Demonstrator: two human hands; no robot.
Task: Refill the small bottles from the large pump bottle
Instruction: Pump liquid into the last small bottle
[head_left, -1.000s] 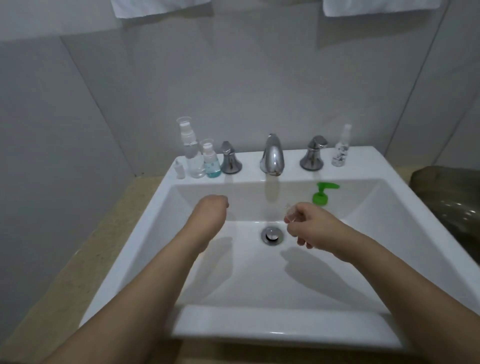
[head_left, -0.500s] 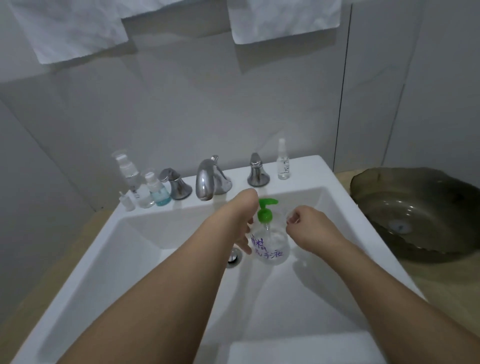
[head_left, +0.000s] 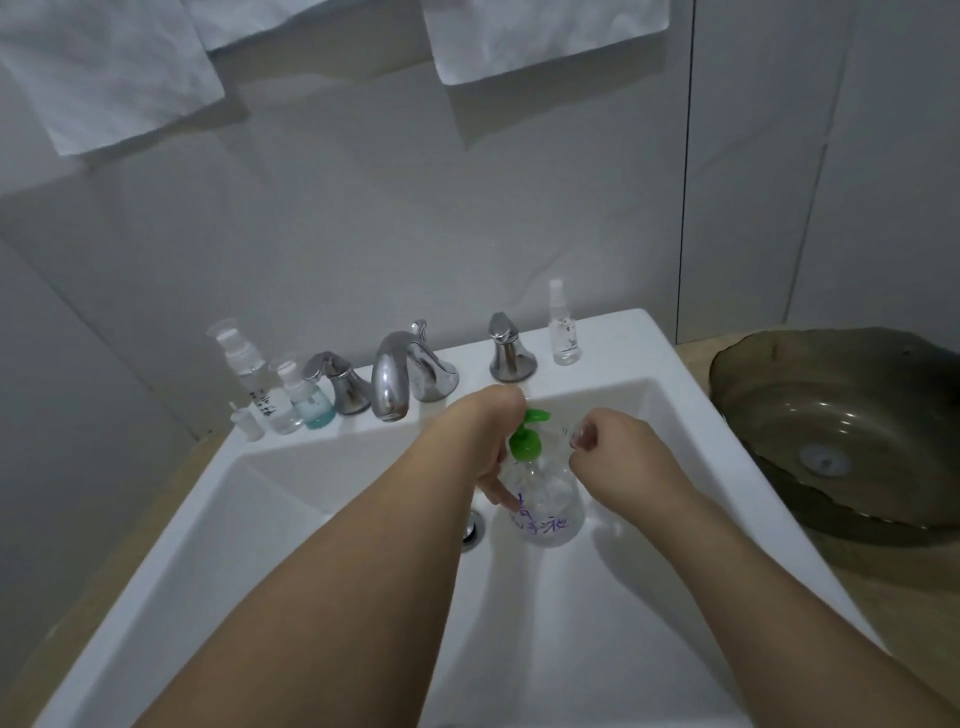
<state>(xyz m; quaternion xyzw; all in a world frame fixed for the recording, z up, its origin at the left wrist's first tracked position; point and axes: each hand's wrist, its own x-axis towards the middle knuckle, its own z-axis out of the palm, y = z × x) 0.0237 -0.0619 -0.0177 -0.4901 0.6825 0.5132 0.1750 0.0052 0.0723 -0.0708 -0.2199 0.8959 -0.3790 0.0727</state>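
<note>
Pump bottle (head_left: 545, 506), clear with a green pump, stood in the sink (head_left: 322, 525) beside the drain (head_left: 474, 529), as it had 0.5 s before. Left hand (head_left: 493, 436) now rested its fingers (head_left: 503, 493) against the bottle's side. Right hand (head_left: 618, 447) still pinched a small clear item (head_left: 570, 432) beside the pump head; 4 small bottles (head_left: 563, 325) lined the sink's ledge.

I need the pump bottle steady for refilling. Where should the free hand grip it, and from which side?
Grip the pump bottle round its wide clear body, below the green pump, coming from its left where the left hand already touches. It stands upright in the sink.
</note>
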